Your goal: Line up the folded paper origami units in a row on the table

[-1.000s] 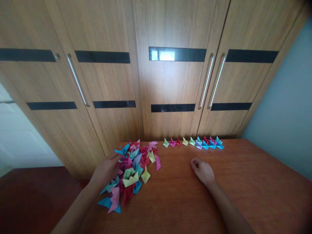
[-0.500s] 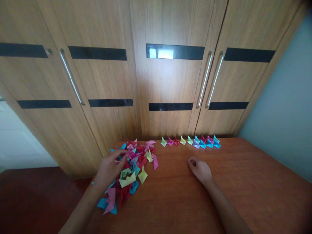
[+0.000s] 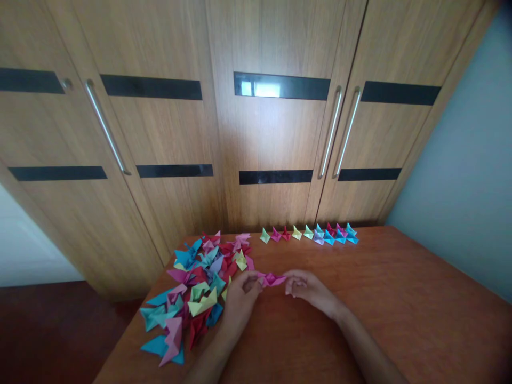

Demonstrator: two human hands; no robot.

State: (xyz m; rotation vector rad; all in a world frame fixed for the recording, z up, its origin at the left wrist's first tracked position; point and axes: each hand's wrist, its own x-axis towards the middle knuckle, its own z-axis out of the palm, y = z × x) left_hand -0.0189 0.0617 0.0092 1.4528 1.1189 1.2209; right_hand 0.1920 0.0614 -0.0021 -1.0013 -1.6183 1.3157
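A magenta folded paper boat (image 3: 272, 279) is held above the table, between my two hands. My left hand (image 3: 241, 298) pinches its left tip between thumb and fingers. At the boat's right tip my right hand (image 3: 310, 289) has its fingers closed, seemingly gripping that point. Left of my left hand lies a heap of folded paper boats (image 3: 204, 304) in blue, pink, red, green and yellow, partly covered by the hand. Along the back edge stands a row of paper boats (image 3: 296, 232), spaced apart on the left and crowded two deep on the right.
The brown wooden table (image 3: 400, 304) stretches under both arms. A wooden wardrobe (image 3: 276, 133) with metal handles (image 3: 330, 133) rises right behind its back edge. A pale blue wall (image 3: 452, 202) borders the right side.
My left hand has moved right, away from the heap, bringing a magenta paper boat. My right hand has shifted slightly left to meet its tip. The view has turned a little to the right.
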